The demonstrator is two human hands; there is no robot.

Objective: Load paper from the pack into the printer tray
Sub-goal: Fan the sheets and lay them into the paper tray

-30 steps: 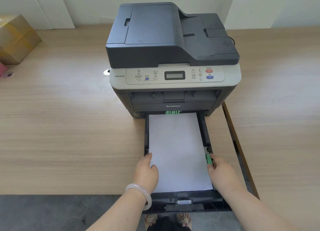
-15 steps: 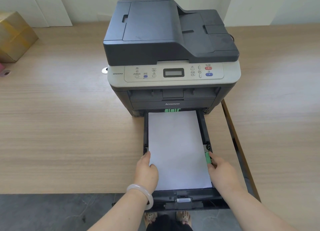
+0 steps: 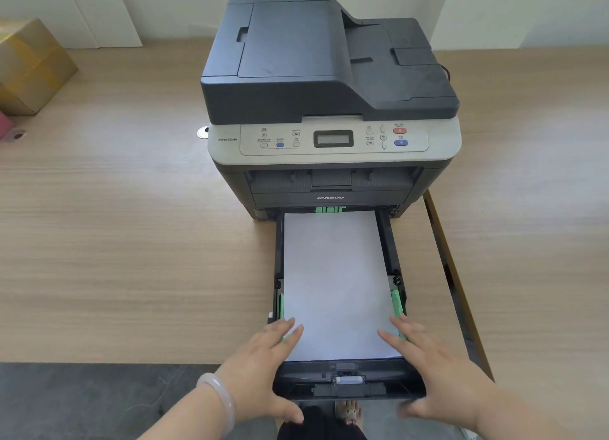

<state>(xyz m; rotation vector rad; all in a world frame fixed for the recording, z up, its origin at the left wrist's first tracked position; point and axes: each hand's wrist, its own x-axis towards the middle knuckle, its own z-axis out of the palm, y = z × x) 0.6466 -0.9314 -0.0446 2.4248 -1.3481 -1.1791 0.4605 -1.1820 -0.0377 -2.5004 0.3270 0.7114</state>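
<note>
White paper stack (image 3: 336, 284) lies flat between green guides (image 3: 396, 303); with left hand (image 3: 263, 370) and right hand (image 3: 438, 373) spread open and empty at the tray (image 3: 349, 390) front, push evenly.

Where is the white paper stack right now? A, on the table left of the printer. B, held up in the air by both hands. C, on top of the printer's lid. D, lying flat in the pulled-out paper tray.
D: the paper stack lies flat inside the pulled-out paper tray below the printer, with the left hand and right hand spread open at its near corners.
</note>
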